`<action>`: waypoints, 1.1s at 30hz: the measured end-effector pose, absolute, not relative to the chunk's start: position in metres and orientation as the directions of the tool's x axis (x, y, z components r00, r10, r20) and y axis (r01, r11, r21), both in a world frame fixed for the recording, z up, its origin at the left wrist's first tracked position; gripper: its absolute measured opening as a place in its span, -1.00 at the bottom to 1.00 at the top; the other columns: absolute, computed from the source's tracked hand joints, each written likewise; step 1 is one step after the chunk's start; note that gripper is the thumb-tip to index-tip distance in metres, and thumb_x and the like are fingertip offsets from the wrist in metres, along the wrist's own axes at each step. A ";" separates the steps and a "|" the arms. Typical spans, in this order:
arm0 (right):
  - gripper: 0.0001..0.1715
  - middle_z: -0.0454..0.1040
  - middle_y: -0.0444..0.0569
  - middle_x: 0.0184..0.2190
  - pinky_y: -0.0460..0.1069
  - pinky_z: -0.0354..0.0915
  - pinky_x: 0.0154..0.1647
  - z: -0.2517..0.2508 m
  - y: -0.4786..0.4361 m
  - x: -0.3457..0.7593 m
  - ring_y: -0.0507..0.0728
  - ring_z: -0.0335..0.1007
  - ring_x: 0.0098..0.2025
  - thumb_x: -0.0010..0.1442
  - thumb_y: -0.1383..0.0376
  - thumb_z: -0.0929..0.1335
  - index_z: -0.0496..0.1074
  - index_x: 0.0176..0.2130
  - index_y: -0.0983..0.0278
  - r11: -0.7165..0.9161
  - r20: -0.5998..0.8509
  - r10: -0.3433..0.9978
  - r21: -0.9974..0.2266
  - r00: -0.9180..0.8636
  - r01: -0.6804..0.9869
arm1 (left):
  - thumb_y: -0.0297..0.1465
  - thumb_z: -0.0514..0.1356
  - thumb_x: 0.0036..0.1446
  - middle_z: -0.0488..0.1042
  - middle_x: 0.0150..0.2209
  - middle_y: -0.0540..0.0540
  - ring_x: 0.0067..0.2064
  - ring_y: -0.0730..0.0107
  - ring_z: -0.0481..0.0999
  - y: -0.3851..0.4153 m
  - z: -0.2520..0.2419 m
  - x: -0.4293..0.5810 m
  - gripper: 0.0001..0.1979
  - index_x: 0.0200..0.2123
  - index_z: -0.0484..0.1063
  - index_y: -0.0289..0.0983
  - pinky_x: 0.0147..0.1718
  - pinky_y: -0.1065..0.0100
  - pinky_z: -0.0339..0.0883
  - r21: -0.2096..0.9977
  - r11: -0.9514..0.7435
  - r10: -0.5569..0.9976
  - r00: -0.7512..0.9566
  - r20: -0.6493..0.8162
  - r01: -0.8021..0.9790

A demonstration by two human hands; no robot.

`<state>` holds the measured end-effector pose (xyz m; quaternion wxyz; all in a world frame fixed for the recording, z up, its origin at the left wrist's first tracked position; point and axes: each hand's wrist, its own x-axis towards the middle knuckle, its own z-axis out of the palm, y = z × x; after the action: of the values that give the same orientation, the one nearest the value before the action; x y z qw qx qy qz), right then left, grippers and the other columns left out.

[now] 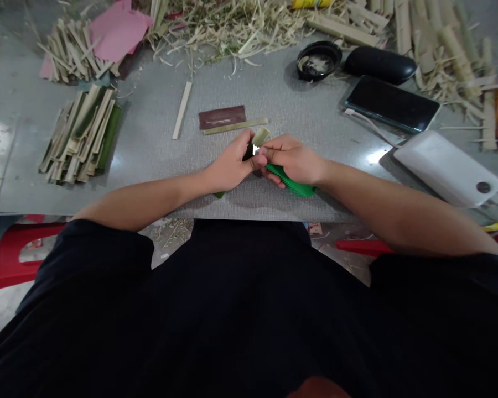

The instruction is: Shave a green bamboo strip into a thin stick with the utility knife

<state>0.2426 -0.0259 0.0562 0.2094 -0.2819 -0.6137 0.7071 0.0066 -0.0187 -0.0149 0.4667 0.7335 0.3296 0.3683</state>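
Note:
Near the table's front edge, my left hand (228, 166) is closed round a green-skinned bamboo strip (260, 136). One end of the strip shows above the fingers, and most of it is hidden in the grip. My right hand (296, 157) is wrapped round the green handle of a knife (296, 185). Its shiny blade shows in a small part between the two hands, against the strip. The fingertips of both hands meet there. Just beyond them lie a dark brown rectangular piece (222, 117) and a thin pale strip (249, 125). Another pale strip (182, 110) lies farther left.
A stack of bamboo strips (81, 135) lies left, with a second bundle (72, 50) and pink paper (118, 30) behind. Shavings (232, 27) cover the back. To the right are a black bowl (318, 59), a black case (379, 64), a phone (392, 104) and a white cabled device (444, 166).

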 end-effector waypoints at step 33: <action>-0.34 0.41 -0.16 -0.61 -0.08 0.34 -0.67 0.058 -0.022 0.246 0.05 0.27 -0.67 0.78 0.00 0.56 0.48 -0.35 0.17 -0.209 -0.170 0.573 -0.976 -0.802 0.058 | 0.68 0.35 0.34 0.55 -0.01 -0.14 -0.03 0.02 0.47 -0.015 -0.021 0.004 -0.08 0.07 0.41 -0.05 0.06 -0.14 0.48 0.889 -0.432 0.805 0.508 0.306 0.151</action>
<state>0.2462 -0.0222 0.0581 0.1760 -0.2613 -0.6038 0.7322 0.0044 -0.0150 -0.0207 0.4285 0.7552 0.3165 0.3820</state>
